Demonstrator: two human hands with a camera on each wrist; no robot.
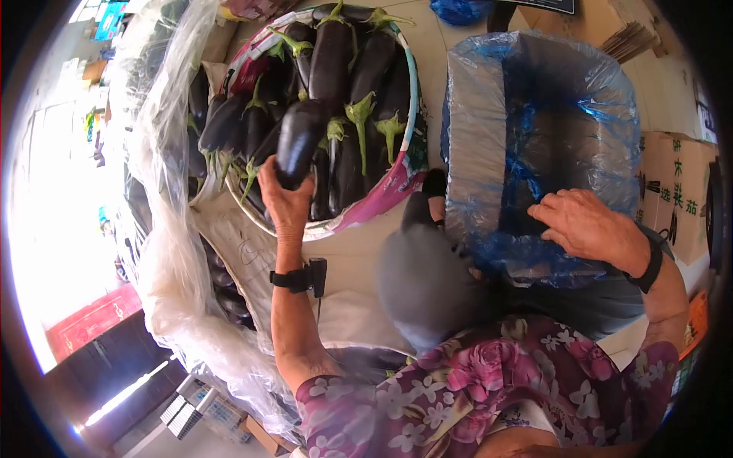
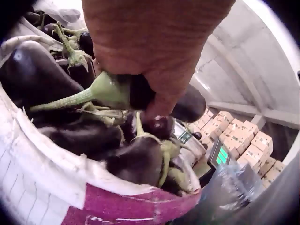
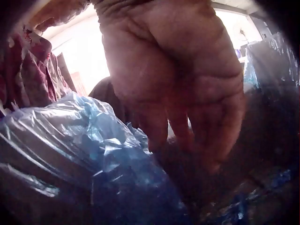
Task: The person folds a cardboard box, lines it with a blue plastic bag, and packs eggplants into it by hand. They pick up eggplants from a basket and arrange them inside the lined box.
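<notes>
My left hand [image 1: 286, 200] grips a dark purple eggplant [image 1: 300, 141] by its near end, above a round basket [image 1: 389, 195] heaped with other eggplants [image 1: 330, 57]. In the left wrist view, the fingers wrap over the held eggplant, and its green stem cap [image 2: 110, 90] points left. My right hand [image 1: 584, 223] hovers over the near right part of a box lined with thin blue plastic [image 1: 473, 114]. Its fingers are loosely bent with nothing between them, as the right wrist view shows beside the crinkled liner [image 3: 112, 159].
Clear plastic sheeting [image 1: 172, 267] drapes along the left, with more eggplants under it. A printed cardboard carton [image 1: 676, 191] stands right of the lined box. My bent knee [image 1: 424, 278] is between basket and box. Stacked cartons [image 2: 253, 145] and a lit green display [image 2: 221, 156] appear in the left wrist view.
</notes>
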